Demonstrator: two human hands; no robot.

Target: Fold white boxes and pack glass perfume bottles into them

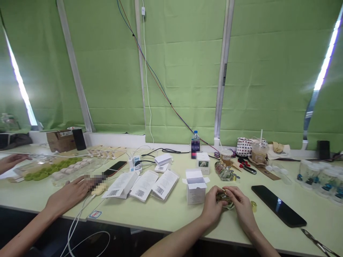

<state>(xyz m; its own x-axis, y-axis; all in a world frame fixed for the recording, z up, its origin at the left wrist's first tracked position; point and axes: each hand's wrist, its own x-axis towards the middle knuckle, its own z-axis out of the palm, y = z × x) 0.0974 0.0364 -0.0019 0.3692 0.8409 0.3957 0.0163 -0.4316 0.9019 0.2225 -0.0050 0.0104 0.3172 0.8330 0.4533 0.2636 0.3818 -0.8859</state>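
My left hand [213, 206] is closed around a small, shiny, greenish glass-like container [224, 197], mostly hidden by the fingers. My right hand [239, 204] pinches at the top of the same container, and the fingertips of both hands meet there. Just left of them stands a white box [195, 194] with its flaps up. A small yellow see-through cap [253, 206] lies to the right of my right hand. Behind my hands are patterned glass-like containers [224, 173] and several small round discs [236, 177].
On the right lie a black phone [278, 205], metal pliers [317, 242] and clear cups [318, 178]. A closed white box [203, 163], bottle [195, 144] and iced drink [259, 151] stand behind. White packets [144, 185] lie left, near a co-worker's hand [71, 194] and green trays [44, 171].
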